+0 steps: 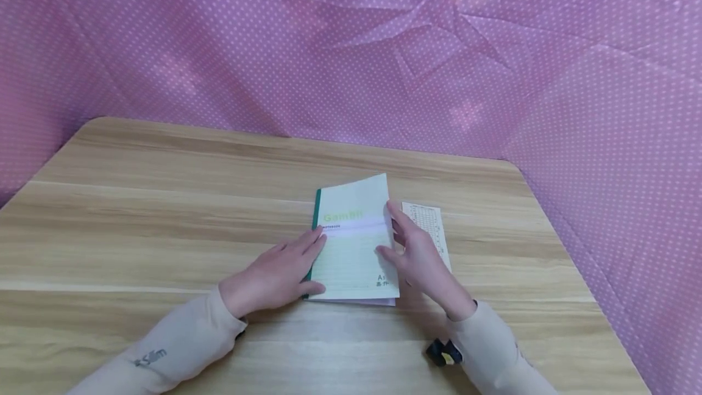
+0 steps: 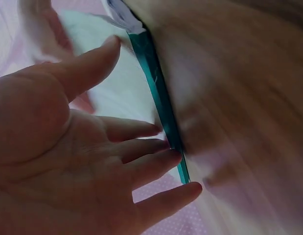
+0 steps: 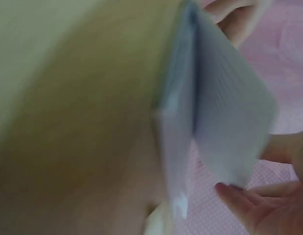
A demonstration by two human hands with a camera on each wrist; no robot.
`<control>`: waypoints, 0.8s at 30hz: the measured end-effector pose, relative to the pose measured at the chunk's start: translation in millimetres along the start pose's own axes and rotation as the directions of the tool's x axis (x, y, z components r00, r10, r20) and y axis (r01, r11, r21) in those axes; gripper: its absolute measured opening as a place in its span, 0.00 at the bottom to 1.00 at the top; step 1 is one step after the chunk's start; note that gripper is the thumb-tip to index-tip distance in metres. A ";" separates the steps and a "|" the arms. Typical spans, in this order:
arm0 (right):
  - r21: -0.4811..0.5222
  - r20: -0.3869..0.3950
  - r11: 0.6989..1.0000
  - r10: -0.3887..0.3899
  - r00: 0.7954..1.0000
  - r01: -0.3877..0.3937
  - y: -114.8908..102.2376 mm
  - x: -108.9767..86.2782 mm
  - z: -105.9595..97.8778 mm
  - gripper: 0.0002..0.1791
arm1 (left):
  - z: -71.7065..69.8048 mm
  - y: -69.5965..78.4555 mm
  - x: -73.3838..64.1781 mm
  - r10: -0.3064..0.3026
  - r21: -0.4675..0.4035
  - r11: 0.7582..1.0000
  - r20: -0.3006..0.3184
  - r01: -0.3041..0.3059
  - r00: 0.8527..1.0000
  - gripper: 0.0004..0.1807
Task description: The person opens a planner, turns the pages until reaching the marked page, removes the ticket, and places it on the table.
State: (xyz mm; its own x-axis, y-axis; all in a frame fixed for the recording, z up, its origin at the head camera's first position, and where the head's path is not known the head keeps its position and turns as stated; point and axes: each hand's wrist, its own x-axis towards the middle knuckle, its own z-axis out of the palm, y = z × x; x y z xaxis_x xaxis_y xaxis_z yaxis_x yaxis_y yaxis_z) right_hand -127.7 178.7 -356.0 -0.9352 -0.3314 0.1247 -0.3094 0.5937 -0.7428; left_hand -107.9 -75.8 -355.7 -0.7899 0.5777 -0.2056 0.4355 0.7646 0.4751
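Note:
A pale green A5 notebook (image 1: pixel 353 267) with a dark green spine lies on the table, its front cover partly lifted at the right side. My left hand (image 1: pixel 276 273) rests along the spine with fingers extended; in the left wrist view the fingertips are right at the green spine strip (image 2: pixel 158 83). At the opposite edge my right hand (image 1: pixel 422 258) holds the cover between thumb and fingers. The right wrist view shows the raised cover's inner side (image 3: pixel 234 105) angled away from the pages (image 3: pixel 175 132).
Just right of the notebook, partly behind my right hand, lies a printed sheet (image 1: pixel 436 224). A small black object (image 1: pixel 443 352) with a yellow patch is by the right sleeve. The wooden table (image 1: pixel 164 218) ends at a pink dotted cloth (image 1: pixel 329 47).

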 end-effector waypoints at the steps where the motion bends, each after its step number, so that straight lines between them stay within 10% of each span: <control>1: -0.064 0.024 0.998 0.008 1.000 -0.007 2.5 -1.7 1.0 0.45 | 1.2 -0.2 -0.5 -0.003 0.018 1.000 0.003 0.003 1.000 0.44; 13: -0.350 0.344 0.937 0.132 0.930 -0.003 9.1 -19.4 3.1 0.42 | 6.7 -2.0 -4.3 0.021 0.074 0.997 -0.016 -0.020 1.000 0.45; 24: -0.447 0.359 0.894 0.143 0.922 0.036 5.9 -31.0 1.6 0.42 | 8.5 -3.5 -3.7 -0.004 0.063 0.998 -0.020 0.005 1.000 0.46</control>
